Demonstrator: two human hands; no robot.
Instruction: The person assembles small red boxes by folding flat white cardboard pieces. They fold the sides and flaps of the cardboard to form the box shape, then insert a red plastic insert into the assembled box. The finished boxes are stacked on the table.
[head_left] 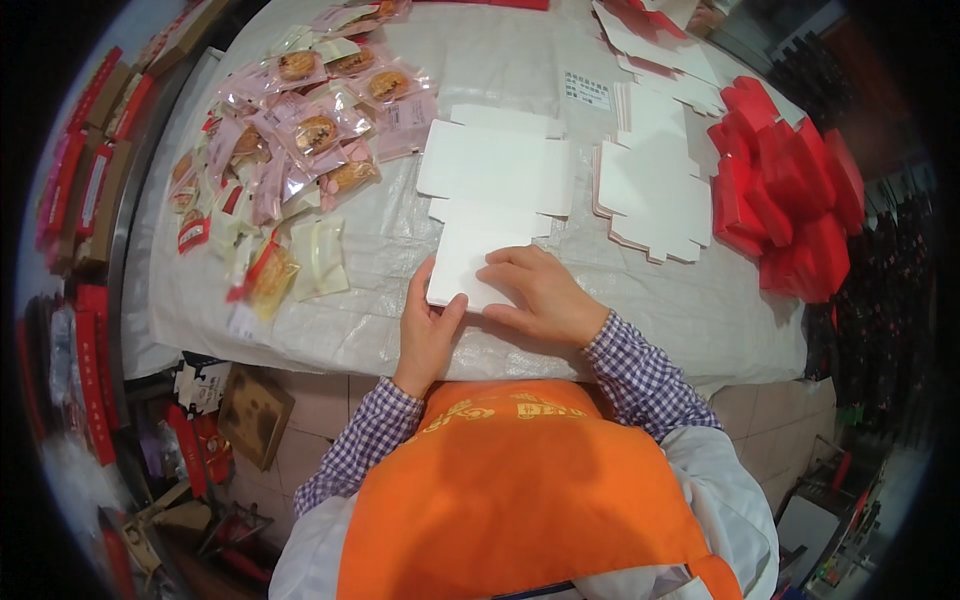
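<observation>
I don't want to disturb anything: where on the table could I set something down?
Bare: between packaged pastries and left hand; also front right, bordered by the right hand, stacked white blanks and red pile. Crowded: left under pastries, right under red pile.

Viewed from my remote station, the premises present as a small packing workroom for baked goods, as I note individually wrapped pastries (315,133) heaped on a broad table (385,245) covered in pale sheeting, with flat white box blanks (495,180) and a pile of red boxes (785,190) on the same surface. I further record red and brown cartons (95,190) crowded along the left side, a tiled floor (315,405) beneath, and an orange apron (510,500) with yellow print worn by the person at the table.
</observation>
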